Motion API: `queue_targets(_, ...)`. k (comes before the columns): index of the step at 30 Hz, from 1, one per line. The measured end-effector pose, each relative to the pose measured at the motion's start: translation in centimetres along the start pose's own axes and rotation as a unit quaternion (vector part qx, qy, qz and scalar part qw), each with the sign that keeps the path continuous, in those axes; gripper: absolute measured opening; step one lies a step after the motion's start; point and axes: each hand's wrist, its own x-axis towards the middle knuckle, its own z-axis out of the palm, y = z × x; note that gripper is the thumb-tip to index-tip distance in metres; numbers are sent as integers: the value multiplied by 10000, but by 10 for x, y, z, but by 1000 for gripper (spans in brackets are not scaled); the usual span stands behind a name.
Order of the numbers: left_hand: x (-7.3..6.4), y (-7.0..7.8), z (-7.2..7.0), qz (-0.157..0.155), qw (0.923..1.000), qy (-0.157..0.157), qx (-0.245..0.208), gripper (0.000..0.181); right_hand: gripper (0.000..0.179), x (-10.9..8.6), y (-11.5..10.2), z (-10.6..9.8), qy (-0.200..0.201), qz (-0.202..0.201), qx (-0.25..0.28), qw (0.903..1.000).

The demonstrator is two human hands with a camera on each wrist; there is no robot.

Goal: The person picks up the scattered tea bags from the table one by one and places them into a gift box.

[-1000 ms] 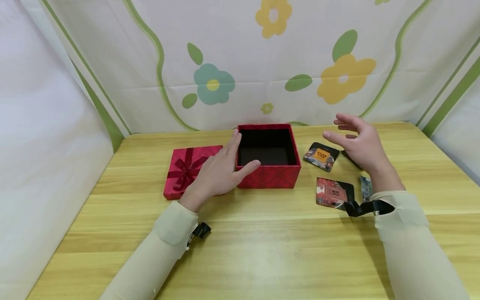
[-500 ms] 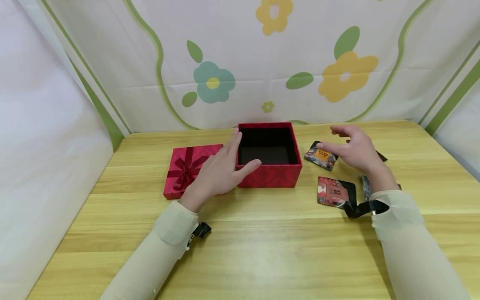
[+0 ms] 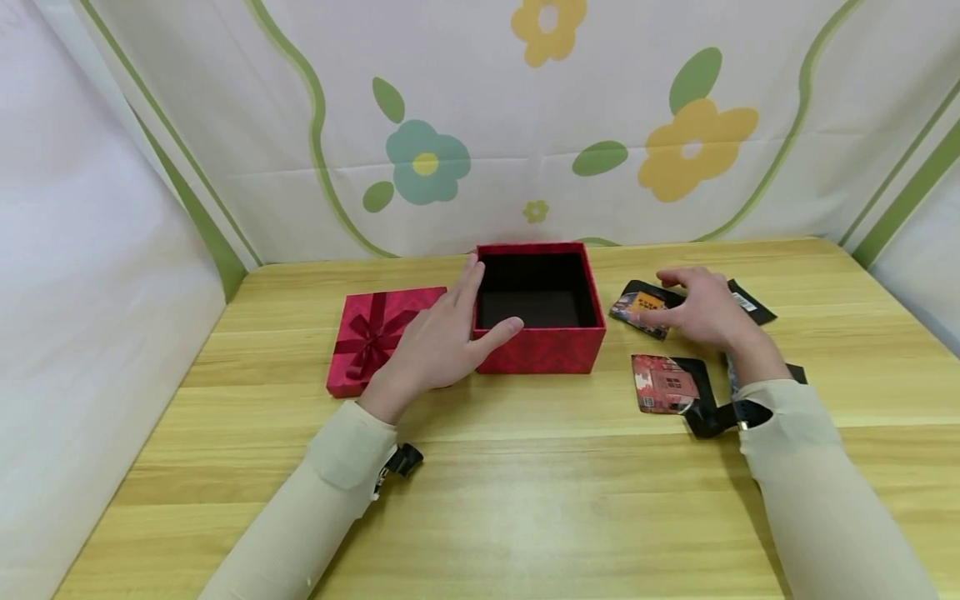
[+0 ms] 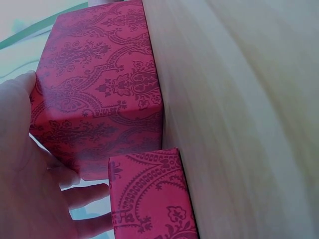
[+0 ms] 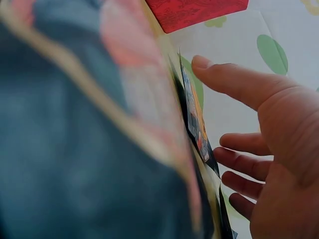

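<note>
My left hand has its fingers extended along the left side of an uncovered red patterned gift box, the thumb by its front rim. In the left wrist view, straight fingers lie beside the box wall. My right hand hovers just over a small flat packet with an orange label, thumb and fingers spread apart. The right wrist view shows a gap between the thumb and that packet; nothing is pinched.
Left of the box lies its red lid with a ribbon bow, partly behind my left hand. A red-and-black packet lies nearer me. A black packet and another packet, partly hidden by my right wrist, lie further right. A flowered cloth hangs behind the table.
My right hand has come down and slightly left, closer to the orange-labelled packet, uncovering the black packet behind it. My left hand has stayed at the box.
</note>
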Motion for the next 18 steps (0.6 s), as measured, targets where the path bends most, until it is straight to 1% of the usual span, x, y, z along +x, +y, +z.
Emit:
queue_targets(4,1,0,1,20,10000,-2,-6,104,112,-1,1,1,-116,68,-128,9998)
queue_targets(10,1,3,2,19,10000,-19,-15,104,116,-5,2,1,-163,148,-383,9990)
queue_targets(18,2,3,2,11,10000,-15,9,104,113,-6,0,0,-168,157,-460,9987)
